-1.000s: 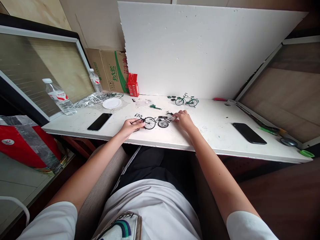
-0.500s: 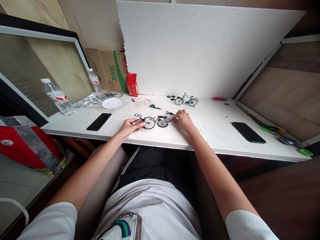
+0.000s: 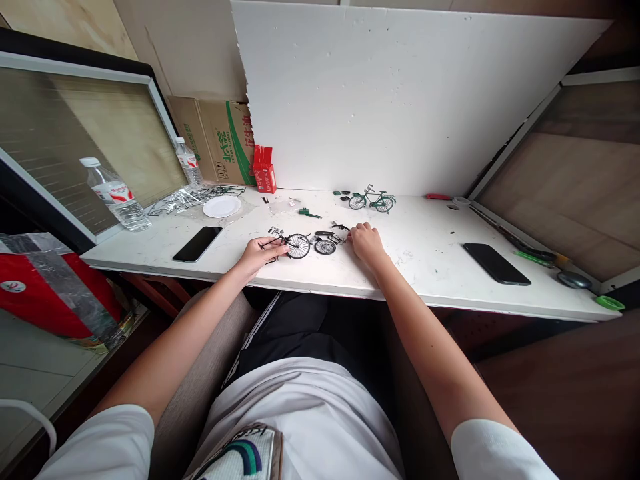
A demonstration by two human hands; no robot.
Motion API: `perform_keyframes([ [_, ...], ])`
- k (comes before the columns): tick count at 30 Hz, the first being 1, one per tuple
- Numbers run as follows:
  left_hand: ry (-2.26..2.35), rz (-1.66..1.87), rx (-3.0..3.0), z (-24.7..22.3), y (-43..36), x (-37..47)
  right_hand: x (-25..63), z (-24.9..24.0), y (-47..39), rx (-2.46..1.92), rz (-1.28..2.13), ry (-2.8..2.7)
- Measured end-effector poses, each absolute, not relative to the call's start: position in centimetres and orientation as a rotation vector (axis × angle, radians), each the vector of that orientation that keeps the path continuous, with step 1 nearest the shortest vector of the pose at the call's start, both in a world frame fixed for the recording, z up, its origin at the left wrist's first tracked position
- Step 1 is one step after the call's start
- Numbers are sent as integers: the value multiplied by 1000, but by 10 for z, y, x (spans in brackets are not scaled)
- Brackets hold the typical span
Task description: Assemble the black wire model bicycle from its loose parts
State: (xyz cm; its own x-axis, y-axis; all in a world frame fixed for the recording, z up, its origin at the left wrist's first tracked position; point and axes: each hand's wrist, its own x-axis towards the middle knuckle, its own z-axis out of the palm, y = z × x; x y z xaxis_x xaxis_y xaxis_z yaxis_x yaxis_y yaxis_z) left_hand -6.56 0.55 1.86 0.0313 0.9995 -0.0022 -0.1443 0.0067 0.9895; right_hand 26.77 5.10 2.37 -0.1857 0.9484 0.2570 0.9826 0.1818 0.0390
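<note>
Pinched in my left hand (image 3: pixel 260 255) is a black model bicycle frame (image 3: pixel 276 239), with a spoked wheel (image 3: pixel 299 246) at its right side. Just right of that wheel, a second small spoked wheel (image 3: pixel 325 247) lies on the table among other black bicycle parts (image 3: pixel 327 235). Thin black curved pieces (image 3: pixel 341 227) reach toward my right hand (image 3: pixel 367 241). Its fingers are curled down at the tabletop beside these pieces, and the fingertips are mostly hidden. A finished-looking green model bicycle (image 3: pixel 373 200) stands upright behind it.
A green plastic part (image 3: pixel 309 213) lies behind the loose pieces. Phones lie at left (image 3: pixel 197 244) and right (image 3: pixel 495 264). A white plate (image 3: pixel 222 207), water bottles (image 3: pixel 117 197), a red box (image 3: pixel 265 175) and a cardboard box (image 3: pixel 220 140) stand at the left; a white board (image 3: pixel 400 100) backs the table (image 3: pixel 430 267).
My right hand has shifted very slightly, its fingers more curled beside the thin black pieces. My left hand keeps the bicycle frame in the same place.
</note>
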Motion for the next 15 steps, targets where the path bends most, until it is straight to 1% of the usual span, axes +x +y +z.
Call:
perform_keyframes([
  [5, 1065, 1251, 1115, 16, 7, -67, 270, 19, 52, -1894, -265, -2133],
  [8, 1049, 1299, 1110, 14, 8, -65, 268, 25, 55, -1767, -107, -1996],
  [10, 1043, 1356, 1086, 14, 7, -62, 260, 31, 52, -1589, 109, -1946],
  [14, 1039, 1493, 990, 17, 2, -52, 226, 41, 34, -1149, 746, -1974],
  [15, 1038, 1524, 967, 18, 0, -50, 216, 41, 28, -1044, 858, -1989],
])
